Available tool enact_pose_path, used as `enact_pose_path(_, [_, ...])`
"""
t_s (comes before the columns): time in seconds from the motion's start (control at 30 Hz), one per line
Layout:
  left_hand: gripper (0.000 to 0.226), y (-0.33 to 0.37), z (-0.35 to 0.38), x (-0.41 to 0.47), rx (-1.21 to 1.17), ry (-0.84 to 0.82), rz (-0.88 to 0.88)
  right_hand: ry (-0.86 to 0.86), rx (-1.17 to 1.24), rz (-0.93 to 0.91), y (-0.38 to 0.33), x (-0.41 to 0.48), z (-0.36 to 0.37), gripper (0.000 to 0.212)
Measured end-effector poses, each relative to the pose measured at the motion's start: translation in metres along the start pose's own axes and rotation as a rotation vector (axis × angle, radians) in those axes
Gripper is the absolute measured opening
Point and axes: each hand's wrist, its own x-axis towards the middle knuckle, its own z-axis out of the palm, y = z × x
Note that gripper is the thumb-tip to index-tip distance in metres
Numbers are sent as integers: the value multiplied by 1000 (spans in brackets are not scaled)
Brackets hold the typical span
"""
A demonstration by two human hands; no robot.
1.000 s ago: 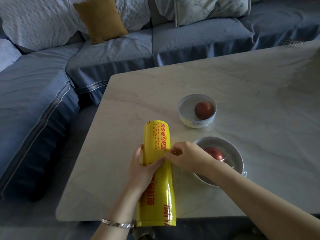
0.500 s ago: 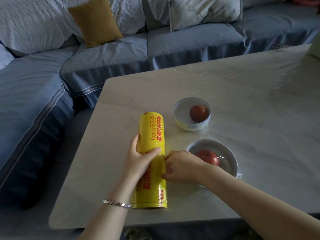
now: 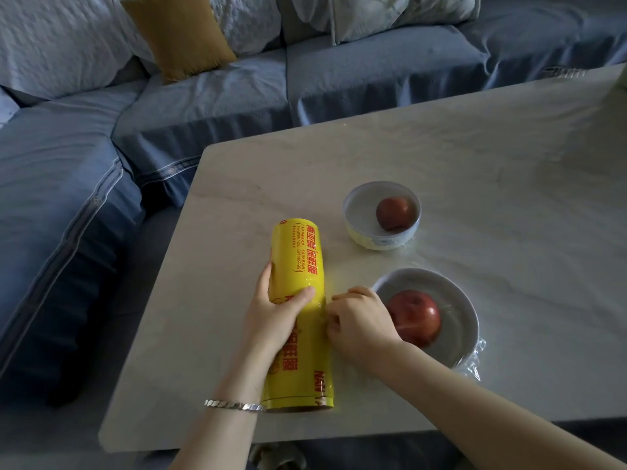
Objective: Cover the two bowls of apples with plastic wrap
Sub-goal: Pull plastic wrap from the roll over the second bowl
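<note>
1. Sofa [image 3: 203, 106]: blue, sectional, wraps the far and left sides of the table.
2. Table [image 3: 475, 157]: pale, marble-look top with a rounded corner. Everything below sits on it.
3. Cushions: pale quilted ones [image 3: 61, 39] along the sofa back, with one mustard cushion [image 3: 179, 32] leaning among them.
4. Plastic wrap roll [image 3: 298, 252]: yellow, lying on its side, long axis running away from me, just left of the bowls.
   - Large red Chinese characters run along its length.
   - Beside them is a block of small print too fine to read.
   - Red Latin capitals starting "NAN" sit by the near end.
   - My left hand hides the middle of the label.
5. Near bowl [image 3: 468, 310]: pale and wide.
   - Clear film is stretched over it and bunched at its near-right foot.
   - My right hand and forearm cover its left and near rim.
6. Far bowl [image 3: 373, 240]: white and deeper, standing apart beyond the near one. Film glints at its right foot.
7. Left hand [image 3: 271, 313]: wrapped round the roll from the left, thumb over the top, gripping it.
8. Right hand [image 3: 359, 322]: fingers curled, tips pinching at the film on the roll's right flank.
9. Apples: both red, one [image 3: 415, 315] in the near bowl and one [image 3: 393, 212] in the far bowl.
10. Bracelet [image 3: 234, 405]: silver chain on my left wrist.
</note>
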Motion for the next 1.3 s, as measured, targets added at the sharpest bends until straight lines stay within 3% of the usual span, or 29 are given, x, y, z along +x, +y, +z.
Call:
enact_pose_path(0.03, [80, 0, -1, 0, -1, 0, -1, -3, -32, 14, -1, 1, -1, 5])
enact_pose_path(0.13, [80, -1, -3, 1, 11, 1, -4, 6, 51, 99, -8, 1, -6, 25])
enact_pose_path(0.33, [81, -2, -5, 0, -11, -17, -4, 90, 257, 305, -10, 9, -9, 32])
enact_pose_path(0.43, [89, -5, -9, 1, -43, -43, 21, -50, 487, 399, -8, 15, -25, 34])
enact_pose_path(0.47, [89, -5, -9, 0, -52, -44, 17, -144, 451, 380, -8, 14, -29, 34])
enact_pose_path(0.57, [83, -4, -6, 0, -95, -26, -8, -426, 23, 140, -13, -1, -31, 45])
enact_pose_path(0.63, [78, -3, -6, 1, -84, -11, -16, -476, -97, 9, -17, -13, -22, 44])
enact_pose_path(0.77, [79, -5, -5, 4, -69, -6, -25, -362, -5, -36, -18, -20, -22, 21])
enact_pose_path(0.93, [82, -3, -2, 4, -46, -3, -23, -280, 61, -13, -19, -24, -20, 36])
enact_pose_path(1.07, [83, -2, 0, 2, -18, 9, -25, -217, 10, -13, -16, -25, -9, 18])
enact_pose_path(1.23, [85, -3, -2, 2, -23, -3, -31, 33, -41, 18, -14, -23, 2, 17])
enact_pose_path(1.3, [86, -4, -3, 3, -47, -7, -41, 11, 25, 40, -13, -20, 1, 13])
